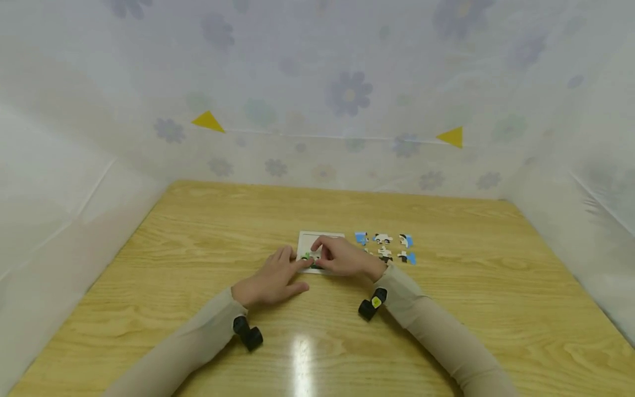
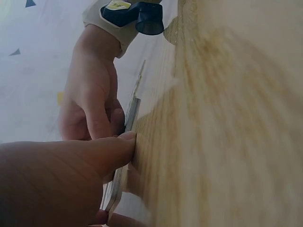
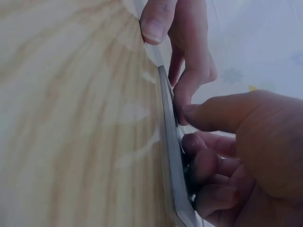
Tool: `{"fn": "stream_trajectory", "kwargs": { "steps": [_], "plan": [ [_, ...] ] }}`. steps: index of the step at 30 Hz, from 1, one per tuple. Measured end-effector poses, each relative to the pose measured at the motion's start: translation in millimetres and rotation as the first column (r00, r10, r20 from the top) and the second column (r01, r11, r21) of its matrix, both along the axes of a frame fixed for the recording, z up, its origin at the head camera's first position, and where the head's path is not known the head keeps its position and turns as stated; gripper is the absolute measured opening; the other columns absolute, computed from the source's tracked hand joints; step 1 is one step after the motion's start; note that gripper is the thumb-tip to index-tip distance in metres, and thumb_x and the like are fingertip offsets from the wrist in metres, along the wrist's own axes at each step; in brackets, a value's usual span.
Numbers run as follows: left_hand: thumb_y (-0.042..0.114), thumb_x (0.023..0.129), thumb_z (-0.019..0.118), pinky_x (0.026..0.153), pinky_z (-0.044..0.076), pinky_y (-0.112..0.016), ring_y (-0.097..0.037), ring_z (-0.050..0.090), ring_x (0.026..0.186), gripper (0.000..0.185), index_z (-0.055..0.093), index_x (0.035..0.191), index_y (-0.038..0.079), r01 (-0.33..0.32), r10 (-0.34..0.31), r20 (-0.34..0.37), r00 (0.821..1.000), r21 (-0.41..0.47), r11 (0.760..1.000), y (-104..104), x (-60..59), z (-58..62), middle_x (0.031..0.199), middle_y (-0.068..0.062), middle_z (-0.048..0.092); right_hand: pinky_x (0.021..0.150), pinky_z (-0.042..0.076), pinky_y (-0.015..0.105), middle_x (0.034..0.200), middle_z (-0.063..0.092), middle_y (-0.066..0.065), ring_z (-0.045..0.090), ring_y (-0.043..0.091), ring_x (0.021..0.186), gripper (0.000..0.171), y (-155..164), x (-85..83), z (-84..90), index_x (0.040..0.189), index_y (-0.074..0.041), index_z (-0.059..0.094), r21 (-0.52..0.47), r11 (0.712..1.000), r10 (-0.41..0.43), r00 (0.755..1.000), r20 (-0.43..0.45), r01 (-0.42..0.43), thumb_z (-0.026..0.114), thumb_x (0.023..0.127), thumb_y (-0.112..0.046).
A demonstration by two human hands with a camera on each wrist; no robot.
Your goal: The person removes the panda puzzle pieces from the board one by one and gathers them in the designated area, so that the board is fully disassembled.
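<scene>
A white puzzle board (image 1: 305, 236) lies flat on the table, with green, black and white pieces (image 1: 306, 257) along its near part. My left hand (image 1: 275, 278) lies at its left side; the index finger reaches onto the pieces and the thumb is spread toward me. My right hand (image 1: 342, 258) is over the board's right half, fingers bent and fingertips down on it. In the right wrist view the right thumb (image 3: 218, 113) lies near the left index fingertip, beside the board's edge (image 3: 173, 151). Whether the right fingers pinch a piece is hidden.
Several loose panda pieces (image 1: 383, 239) in blue, black and white lie in two rows right of the board, partly behind my right hand. The wooden table (image 1: 238, 215) ends at a flowered white curtain (image 1: 317, 149) with two yellow triangles.
</scene>
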State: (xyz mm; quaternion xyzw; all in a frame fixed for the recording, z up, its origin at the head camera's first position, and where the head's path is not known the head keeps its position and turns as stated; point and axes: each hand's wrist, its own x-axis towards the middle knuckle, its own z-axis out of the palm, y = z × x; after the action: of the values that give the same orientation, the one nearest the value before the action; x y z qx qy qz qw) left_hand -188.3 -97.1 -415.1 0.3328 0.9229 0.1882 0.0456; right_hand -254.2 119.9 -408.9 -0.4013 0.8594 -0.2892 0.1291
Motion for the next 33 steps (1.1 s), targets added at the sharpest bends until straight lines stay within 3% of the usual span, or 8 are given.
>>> {"fn": "stream_trajectory", "kwargs": {
  "steps": [5, 9, 14, 17, 22, 33],
  "plan": [
    [0.036, 0.096, 0.058, 0.077, 0.024, -0.034, -0.022, 0.029, 0.091, 0.056, 0.045, 0.144, 0.01, 0.002, -0.002, -0.006, 1.0, -0.009, 1.0, -1, -1.1, -1.2, 0.097, -0.006, 0.029, 0.064, 0.047, 0.022, 0.072, 0.058, -0.004, 0.052, 0.004, 0.059, 0.029, -3, -1.5, -0.9, 0.12, -0.005, 0.055, 0.019, 1.0, 0.014, 1.0, 0.003, -0.014, 0.06, 0.095, -0.019],
    [0.037, 0.095, 0.059, 0.079, 0.028, -0.034, -0.023, 0.032, 0.093, 0.063, 0.039, 0.143, 0.002, -0.011, 0.01, -0.019, 1.0, -0.006, 1.0, -1, -2.8, -2.4, 0.1, -0.008, 0.034, 0.063, 0.046, 0.023, 0.071, 0.057, -0.003, 0.052, 0.005, 0.059, 0.03, -5, -2.0, 0.2, 0.119, -0.004, 0.056, 0.026, 1.0, -0.011, 1.0, -0.002, 0.011, 0.062, 0.094, -0.02],
    [0.039, 0.094, 0.06, 0.082, 0.032, -0.037, -0.025, 0.034, 0.097, 0.063, 0.039, 0.131, -0.008, -0.031, 0.03, 0.031, 0.999, 0.019, 0.999, 0, -4.1, 0.7, 0.104, -0.012, 0.035, 0.06, 0.045, 0.022, 0.071, 0.057, -0.003, 0.051, 0.006, 0.058, 0.027, -8, -5.0, 0.4, 0.112, -0.006, 0.059, 0.066, 0.996, -0.06, 0.998, 0.002, 0.06, 0.065, 0.093, -0.024],
    [0.039, 0.094, 0.06, 0.079, 0.029, -0.035, -0.024, 0.032, 0.094, 0.055, 0.042, 0.12, -0.005, -0.028, 0.027, 0.041, 0.999, 0.02, 0.999, 0, -4.4, 1.5, 0.1, -0.01, 0.031, 0.062, 0.046, 0.022, 0.07, 0.057, -0.003, 0.052, 0.006, 0.059, 0.025, -9, -6.1, 0.3, 0.107, -0.007, 0.06, 0.072, 0.995, -0.067, 0.998, 0.013, 0.066, 0.068, 0.09, -0.023],
    [0.038, 0.094, 0.061, 0.076, 0.026, -0.033, -0.022, 0.029, 0.089, 0.046, 0.044, 0.107, -0.002, -0.009, 0.01, -0.006, 1.0, 0.026, 1.0, -2, -5.0, 0.1, 0.096, -0.008, 0.028, 0.064, 0.047, 0.022, 0.07, 0.058, -0.003, 0.052, 0.005, 0.06, 0.023, -12, -7.1, 0.4, 0.103, -0.006, 0.063, 0.084, 0.994, -0.077, 0.997, 0.01, 0.076, 0.071, 0.088, -0.022],
    [0.041, 0.093, 0.062, 0.075, 0.026, -0.033, -0.023, 0.029, 0.088, 0.045, 0.046, 0.103, 0.0, -0.024, 0.024, -0.019, 1.0, 0.007, 1.0, -2, -4.9, 0.2, 0.095, -0.007, 0.029, 0.063, 0.047, 0.022, 0.071, 0.059, 0.0, 0.053, 0.007, 0.06, 0.025, -16, 0.2, 7.5, 0.104, -0.004, 0.062, 0.119, 0.985, -0.125, 0.992, 0.02, 0.122, 0.072, 0.087, -0.019]
  ]
}}
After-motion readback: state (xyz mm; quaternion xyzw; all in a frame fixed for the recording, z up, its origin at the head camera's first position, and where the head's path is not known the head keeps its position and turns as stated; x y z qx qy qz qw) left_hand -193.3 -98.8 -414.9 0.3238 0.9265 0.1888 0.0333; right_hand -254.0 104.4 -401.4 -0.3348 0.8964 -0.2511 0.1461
